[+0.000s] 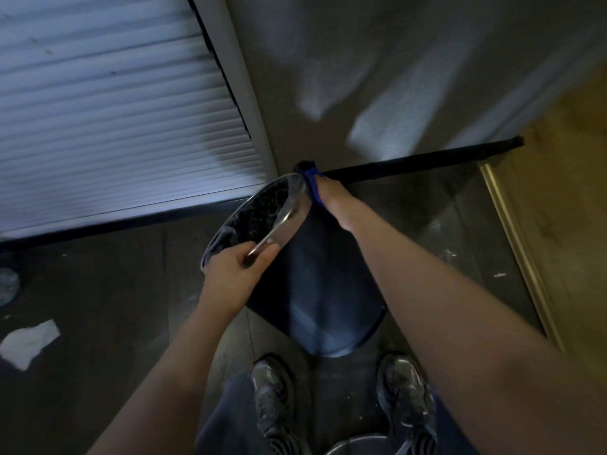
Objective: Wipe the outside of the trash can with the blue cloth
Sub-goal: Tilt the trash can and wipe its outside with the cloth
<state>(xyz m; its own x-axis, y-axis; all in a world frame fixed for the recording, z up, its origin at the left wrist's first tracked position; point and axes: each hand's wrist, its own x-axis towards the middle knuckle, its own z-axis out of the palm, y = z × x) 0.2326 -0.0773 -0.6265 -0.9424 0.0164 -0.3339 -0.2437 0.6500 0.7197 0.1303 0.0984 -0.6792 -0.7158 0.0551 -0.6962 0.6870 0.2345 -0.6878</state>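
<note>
A dark trash can stands tilted on the floor in front of my feet, its open mouth with a shiny rim turned up and to the left. My left hand grips the near side of the rim, thumb inside. My right hand presses the blue cloth against the can's outside just under the far edge of the rim. Only a strip of the cloth shows past my fingers.
White slatted blinds fill the upper left, with a pale wall behind the can. A black baseboard runs right to a wooden door frame. White paper scraps lie on the dark floor at left. My shoes stand below the can.
</note>
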